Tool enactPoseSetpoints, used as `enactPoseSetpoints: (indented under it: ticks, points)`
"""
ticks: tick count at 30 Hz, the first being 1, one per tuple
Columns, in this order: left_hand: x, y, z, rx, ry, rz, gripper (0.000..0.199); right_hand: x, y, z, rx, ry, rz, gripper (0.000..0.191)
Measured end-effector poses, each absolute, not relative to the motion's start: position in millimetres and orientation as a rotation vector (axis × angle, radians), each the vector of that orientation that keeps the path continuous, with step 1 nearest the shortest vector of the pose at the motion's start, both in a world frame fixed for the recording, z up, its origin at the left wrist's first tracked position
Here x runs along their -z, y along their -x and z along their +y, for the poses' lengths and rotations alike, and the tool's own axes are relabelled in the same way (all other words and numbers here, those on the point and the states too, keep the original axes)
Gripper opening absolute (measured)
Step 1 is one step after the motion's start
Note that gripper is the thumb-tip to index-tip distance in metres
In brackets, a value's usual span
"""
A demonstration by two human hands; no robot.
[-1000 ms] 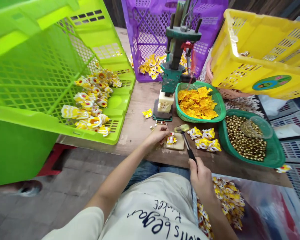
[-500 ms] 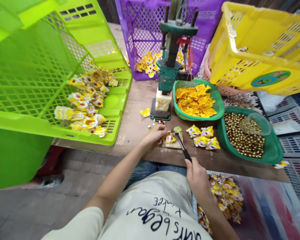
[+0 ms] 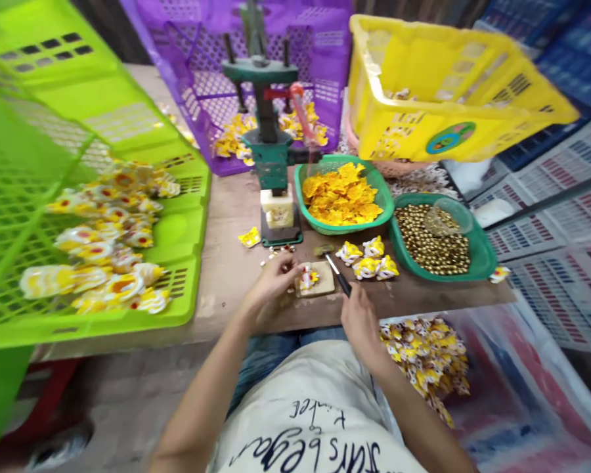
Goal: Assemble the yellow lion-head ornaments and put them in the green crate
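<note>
My right hand [image 3: 360,316] is wrapped round the black handle of a small hammer [image 3: 343,283]. Its metal shaft points away from me, and its blurred yellowish head lies just past the board. A small wooden board [image 3: 326,281] rests near the table's front edge, bearing a yellow-and-white plastic piece [image 3: 307,280] with red spots. Just left of that piece, my left hand [image 3: 274,281] has thumb and fingers pinched together; what they hold is too small to make out. Small white and brown bits [image 3: 280,249] lie beyond the left fingers.
A green hand press [image 3: 270,164] stands behind the board. Green baskets hold yellow pieces [image 3: 342,196] and gold beads [image 3: 433,243]. Several assembled pieces [image 3: 367,259] sit right of the board. Lime [image 3: 197,263], purple [image 3: 217,167] and yellow [image 3: 398,135] crates surround the table.
The view has shifted, so the table things appear further left. The hammer head has moved off the board's far edge to beyond its right corner. My left hand stays beside the piece.
</note>
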State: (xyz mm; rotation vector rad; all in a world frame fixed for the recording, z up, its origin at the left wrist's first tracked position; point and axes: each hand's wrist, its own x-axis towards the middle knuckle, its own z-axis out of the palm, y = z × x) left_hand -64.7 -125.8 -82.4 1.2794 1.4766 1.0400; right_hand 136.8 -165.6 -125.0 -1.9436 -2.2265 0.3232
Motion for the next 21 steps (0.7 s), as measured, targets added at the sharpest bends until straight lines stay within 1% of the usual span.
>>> enactPoseSetpoints:
  ticks: [2, 5, 8, 10, 12, 14, 17, 21]
  points:
    - [78, 66, -130, -1.189, -1.141, 1.402, 0.025, 134, -144, -158, -0.284, 1.848, -2.249, 0.029]
    - [84, 72, -137, -1.346, -0.724, 1.283, 0.022, 131, -190, -123, -0.247, 1.777, -2.176, 0.029]
    - [98, 78, -142, -1.391, -0.366, 1.156, 0.014, 111, -258, -65, -0.152, 1.971, -2.036, 0.029]
    - [105, 78, -146, -1.363, -0.229, 1.057, 0.014, 100, -292, -27, -0.199, 2.188, -2.076, 0.030]
    - [109, 73, -149, -1.322, -0.137, 0.976, 0.017, 97, -310, 1, -0.288, 2.248, -2.139, 0.026]
    - [111, 66, -152, -1.315, -0.077, 0.930, 0.015, 101, -315, 16, -0.370, 2.249, -2.202, 0.022]
    - [111, 54, -156, -1.346, -0.051, 0.866, 0.011, 110, -315, 22, -0.420, 2.267, -2.259, 0.020]
    - [108, 44, -157, -1.400, -0.049, 0.818, 0.016, 117, -321, 23, -0.431, 2.283, -2.308, 0.021]
